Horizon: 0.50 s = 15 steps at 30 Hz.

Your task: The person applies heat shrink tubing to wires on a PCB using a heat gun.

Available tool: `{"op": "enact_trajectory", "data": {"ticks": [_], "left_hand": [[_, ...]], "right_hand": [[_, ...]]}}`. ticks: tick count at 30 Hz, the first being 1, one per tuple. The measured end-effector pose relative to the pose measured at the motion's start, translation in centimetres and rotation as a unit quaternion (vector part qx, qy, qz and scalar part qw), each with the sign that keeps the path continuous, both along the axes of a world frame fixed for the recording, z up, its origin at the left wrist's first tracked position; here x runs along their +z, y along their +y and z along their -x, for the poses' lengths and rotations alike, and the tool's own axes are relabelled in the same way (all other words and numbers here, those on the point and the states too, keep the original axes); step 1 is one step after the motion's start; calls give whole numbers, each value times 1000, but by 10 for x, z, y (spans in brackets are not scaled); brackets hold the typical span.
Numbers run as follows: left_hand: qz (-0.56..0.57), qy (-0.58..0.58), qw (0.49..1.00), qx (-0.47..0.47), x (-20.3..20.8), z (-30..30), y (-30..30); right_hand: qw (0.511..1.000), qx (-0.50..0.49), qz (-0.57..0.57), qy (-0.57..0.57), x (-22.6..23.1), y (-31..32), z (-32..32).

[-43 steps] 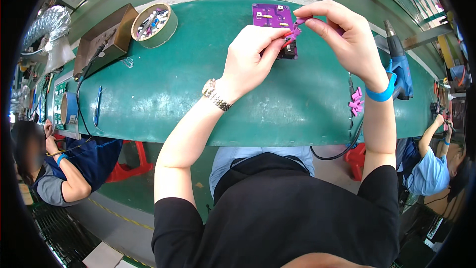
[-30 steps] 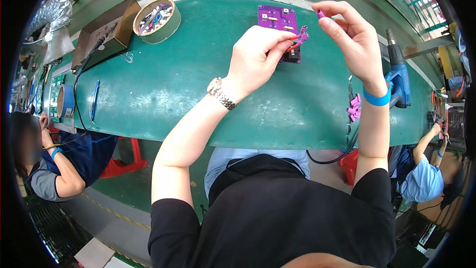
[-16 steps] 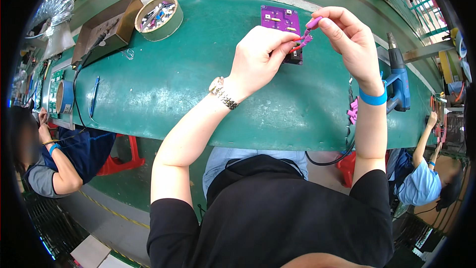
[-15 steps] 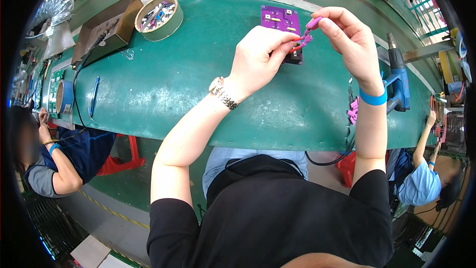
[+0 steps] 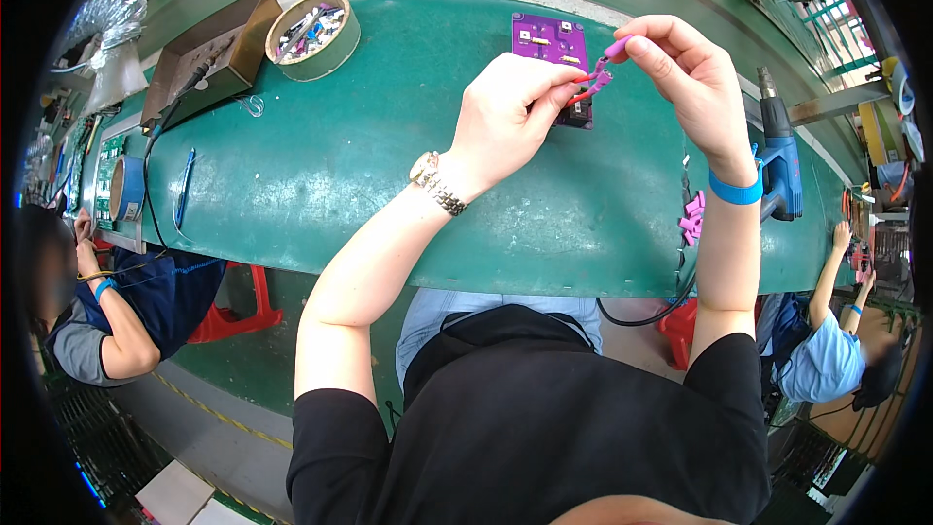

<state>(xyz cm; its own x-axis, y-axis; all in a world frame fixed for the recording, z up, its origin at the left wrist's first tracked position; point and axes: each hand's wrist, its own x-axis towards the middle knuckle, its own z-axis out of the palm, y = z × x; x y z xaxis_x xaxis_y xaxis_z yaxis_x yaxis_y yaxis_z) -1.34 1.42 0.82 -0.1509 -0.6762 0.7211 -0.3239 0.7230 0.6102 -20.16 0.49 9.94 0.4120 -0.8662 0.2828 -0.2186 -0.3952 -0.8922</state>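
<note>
Head view: left hand (image 5: 512, 102) pinches 2 red wires (image 5: 581, 97); right hand (image 5: 688, 78) pinches purple sleeve (image 5: 617, 49) at wire tip, right of far circuit board (image 5: 549, 37). Sleeve probably light, slippery, best gripped outer end; wires likely bendy.

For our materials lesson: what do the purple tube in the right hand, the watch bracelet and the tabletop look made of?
Purple tube: probably plastic or rubber, smooth, judging by its even colour.
Watch bracelet: apparently metal, polished, its links glinting.
Tabletop: perhaps a rubber or vinyl covering, semi-gloss, with pale reflections.
</note>
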Motion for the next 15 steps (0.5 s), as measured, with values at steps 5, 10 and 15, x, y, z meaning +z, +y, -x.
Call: {"op": "enact_trajectory", "data": {"ticks": [5, 10, 15], "left_hand": [[1, -3, 1000, -2, 1, 2, -1], [-20, -3, 1000, -1, 1, -2, 8], [-80, 48, 996, 2, -1, 4, 13]], "right_hand": [[999, -14, 16, 30, 3, 1, 4], [996, -75, 28, 27, 19, 15, 17], [986, -134, 29, 96, -3, -8, 69]]}}
